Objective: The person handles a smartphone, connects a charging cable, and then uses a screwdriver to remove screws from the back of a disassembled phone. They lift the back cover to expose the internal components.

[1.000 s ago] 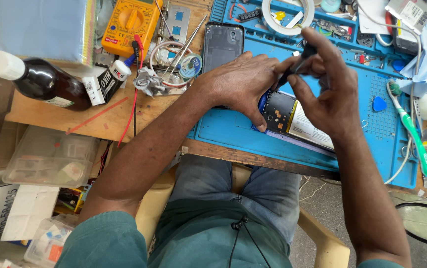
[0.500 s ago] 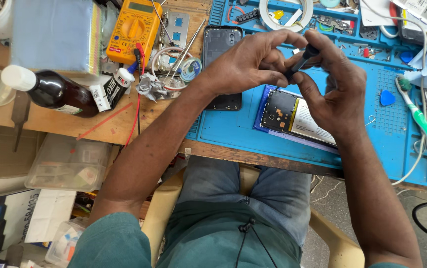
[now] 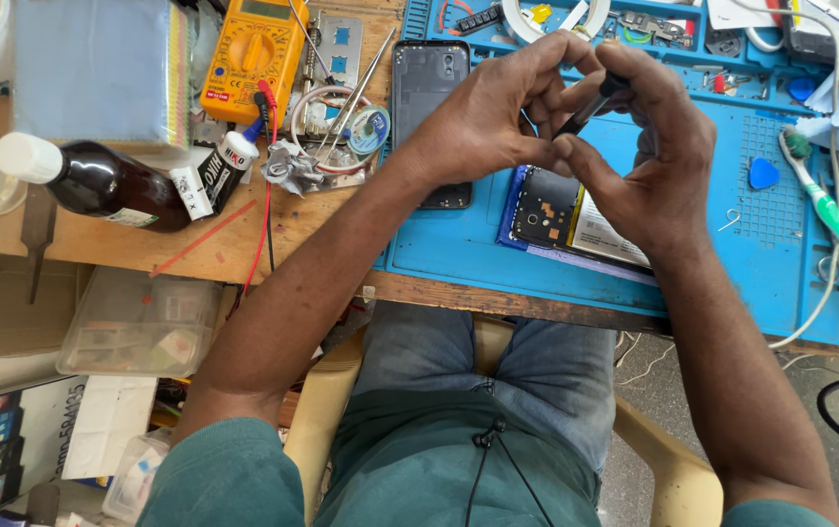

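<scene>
two hands on a small dark tool above an opened phone

a cluttered wooden workbench [image 3: 98, 244] carries a blue work mat [image 3: 732, 283] with ridged trays along its far edge. above the mat, the left hand [image 3: 493, 112] and the right hand [image 3: 659, 161] meet, fingers curled toward each other. both pinch a slim dark tool [image 3: 590, 102] held slantwise between them: the right thumb and forefinger close on its upper end, the left fingertips press against its lower end.

just beneath the hands lies an opened phone [image 3: 561, 210] on the mat, its dark inner boards and pale battery showing, partly hidden by the right hand. a black back cover [image 3: 429, 83] lies beside the left wrist. further left sit a yellow multimeter [image 3: 249, 54] and a brown bottle [image 3: 98, 181] on its side. a green toothbrush [image 3: 834, 220] rests at the mat's right edge.
</scene>
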A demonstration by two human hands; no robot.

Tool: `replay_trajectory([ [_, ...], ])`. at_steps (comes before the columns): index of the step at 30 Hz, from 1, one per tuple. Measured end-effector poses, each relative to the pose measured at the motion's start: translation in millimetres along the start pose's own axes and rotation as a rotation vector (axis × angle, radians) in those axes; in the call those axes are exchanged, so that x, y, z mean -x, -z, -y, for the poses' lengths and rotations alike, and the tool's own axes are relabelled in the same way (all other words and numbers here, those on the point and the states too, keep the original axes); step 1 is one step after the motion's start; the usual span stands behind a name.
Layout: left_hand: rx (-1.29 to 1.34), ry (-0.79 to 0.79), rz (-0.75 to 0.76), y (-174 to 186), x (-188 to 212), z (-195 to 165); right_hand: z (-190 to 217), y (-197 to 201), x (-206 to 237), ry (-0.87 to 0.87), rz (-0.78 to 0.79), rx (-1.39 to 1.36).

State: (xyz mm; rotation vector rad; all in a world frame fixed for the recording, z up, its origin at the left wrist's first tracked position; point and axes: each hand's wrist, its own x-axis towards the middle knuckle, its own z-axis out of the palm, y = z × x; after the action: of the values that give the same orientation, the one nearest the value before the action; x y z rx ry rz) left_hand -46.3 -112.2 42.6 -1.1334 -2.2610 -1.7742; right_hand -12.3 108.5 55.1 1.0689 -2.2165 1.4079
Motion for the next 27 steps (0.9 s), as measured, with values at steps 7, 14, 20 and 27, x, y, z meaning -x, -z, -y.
replay_trajectory([
  [7,0.007,0.038,0.007,2,1,5,-1,0,-1,0.020,-0.007,-0.012],
  [14,0.059,0.000,0.034,1,-1,1,3,1,-4,0.044,-0.002,0.044],
  [20,-0.110,0.047,0.119,19,2,1,4,0,-5,0.077,0.050,-0.015],
  [27,-0.314,0.144,0.160,16,3,-1,6,5,-5,0.067,-0.011,-0.043],
])
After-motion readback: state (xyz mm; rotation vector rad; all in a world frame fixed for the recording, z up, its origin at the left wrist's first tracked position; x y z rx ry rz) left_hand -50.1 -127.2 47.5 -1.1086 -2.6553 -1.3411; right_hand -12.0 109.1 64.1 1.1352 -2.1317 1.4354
